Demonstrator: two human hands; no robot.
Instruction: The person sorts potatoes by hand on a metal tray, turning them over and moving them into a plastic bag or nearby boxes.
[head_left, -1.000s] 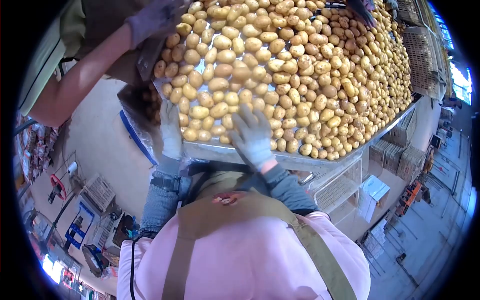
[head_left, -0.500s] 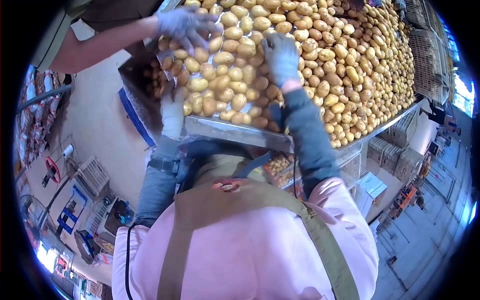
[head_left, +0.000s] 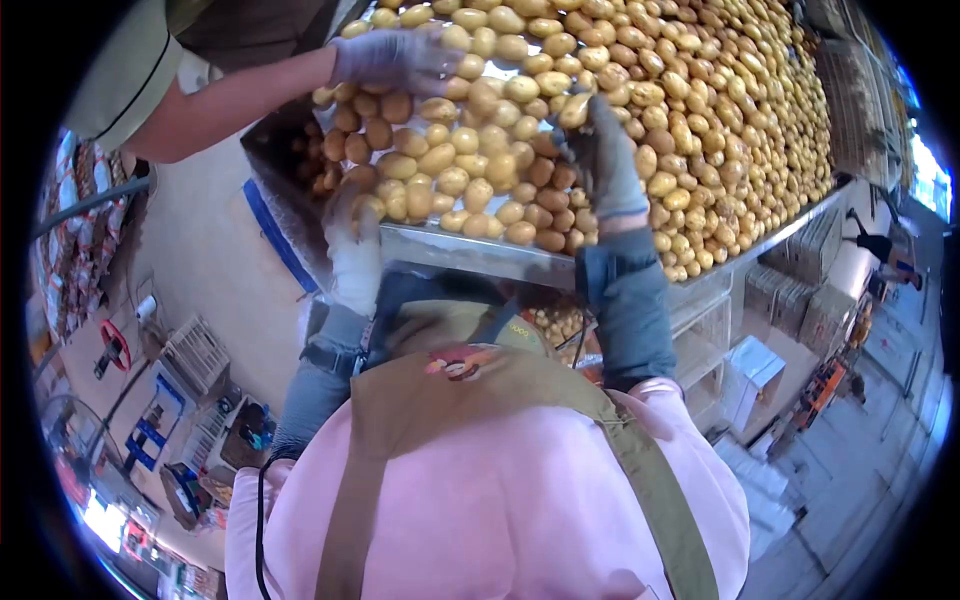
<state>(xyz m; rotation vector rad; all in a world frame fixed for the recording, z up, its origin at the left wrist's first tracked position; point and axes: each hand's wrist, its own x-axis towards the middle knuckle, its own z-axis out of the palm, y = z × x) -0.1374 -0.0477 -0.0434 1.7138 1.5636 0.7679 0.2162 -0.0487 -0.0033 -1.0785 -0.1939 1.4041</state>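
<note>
Many potatoes [head_left: 437,158] lie spread over a metal-edged sorting table [head_left: 480,258]. My gloved left hand [head_left: 352,250] is at the near left corner, its blurred fingers beside potatoes; whether it holds one is unclear. My gloved right hand [head_left: 608,165] is over the middle of the potatoes, with its fingers and thumb around a yellow potato [head_left: 574,110]. A co-worker's gloved hand [head_left: 395,58] reaches in from the upper left, palm down over the potatoes with its fingers spread.
Darker potatoes sit in a chute [head_left: 312,160] at the table's left end. Stacked crates [head_left: 858,110] stand at the far right, and a white box [head_left: 752,380] is below the table's right side. A person [head_left: 880,247] is in the background at right.
My right hand has moved right and turned, now with a potato between its fingers. My left hand has shifted slightly right and down. The co-worker's hand has moved slightly right.
</note>
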